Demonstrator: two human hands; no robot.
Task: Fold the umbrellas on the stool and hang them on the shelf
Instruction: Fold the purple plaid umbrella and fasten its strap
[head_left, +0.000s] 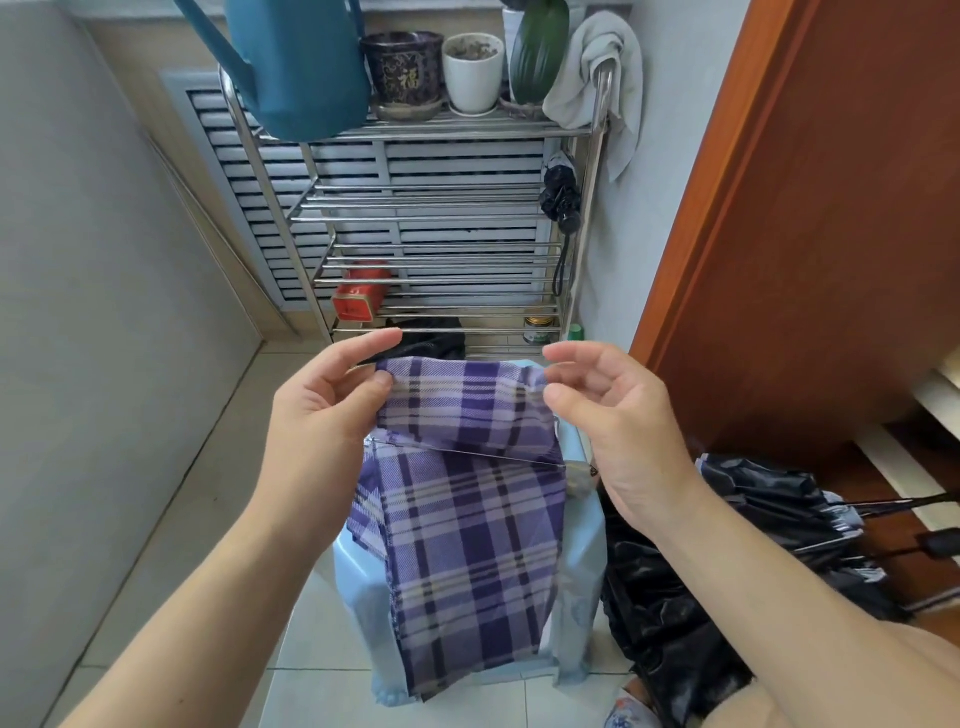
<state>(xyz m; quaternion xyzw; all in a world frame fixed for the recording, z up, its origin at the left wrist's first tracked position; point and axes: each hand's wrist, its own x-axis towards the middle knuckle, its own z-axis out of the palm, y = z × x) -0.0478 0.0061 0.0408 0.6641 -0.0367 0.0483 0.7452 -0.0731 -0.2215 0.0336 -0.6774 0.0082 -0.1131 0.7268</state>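
While both hands work above the stool (582, 545), the left hand (317, 410) pinches the top left edge of the purple plaid umbrella (467, 519) w/ thumb & fingers; the right hand (618, 421) pinches its top right edge, other fingers loosely curled. Umbrella cloth hangs down over the pale blue stool, one thin metal rib crossing it. Black umbrella (727, 561) lies crumpled on the floor just right of the stool. Behind stands the metal shelf (441, 208), a folded black umbrella (561, 192) hanging at its right post.
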